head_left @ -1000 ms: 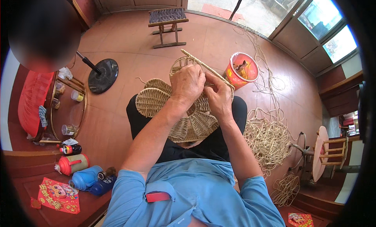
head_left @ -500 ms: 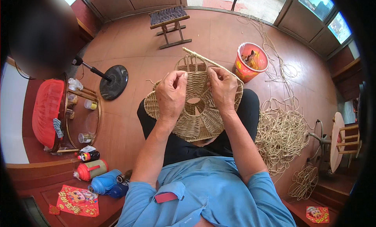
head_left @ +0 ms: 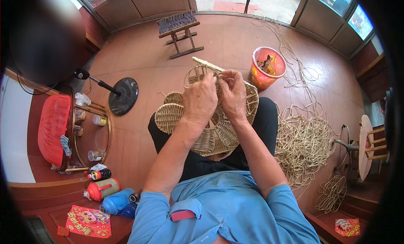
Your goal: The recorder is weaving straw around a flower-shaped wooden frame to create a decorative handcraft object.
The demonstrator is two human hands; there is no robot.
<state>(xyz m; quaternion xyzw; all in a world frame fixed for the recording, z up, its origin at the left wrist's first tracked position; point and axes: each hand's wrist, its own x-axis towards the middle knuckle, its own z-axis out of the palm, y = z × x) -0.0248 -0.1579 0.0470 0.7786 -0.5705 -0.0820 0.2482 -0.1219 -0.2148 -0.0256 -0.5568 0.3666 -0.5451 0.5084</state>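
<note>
On my lap rests a tan woven straw piece [head_left: 206, 143] with rounded, petal-like panels. Its far part has an open frame [head_left: 193, 75] with bare ribs, and a thick straw-wrapped edge [head_left: 202, 61] slants behind my fingers. My left hand [head_left: 200, 98] is closed at this frame, thumb and forefinger pinched near its top. Close beside it, my right hand [head_left: 233, 96] pinches at the same spot. Any thin strand between the fingertips is too small to make out. Both hands cover the middle of the weave.
A heap of straw cord [head_left: 305, 138] lies on the floor to my right, trailing toward the door. Ahead stand a red bucket [head_left: 268, 67] and a folding stool [head_left: 179, 27]. On the left are a fan base [head_left: 123, 96], a red mesh cover [head_left: 54, 130] and flasks [head_left: 103, 189].
My hands have come together: the left moved right and the right slightly left, meeting at the frame's top. The woven piece's left panels show more openly. The view has shifted a little.
</note>
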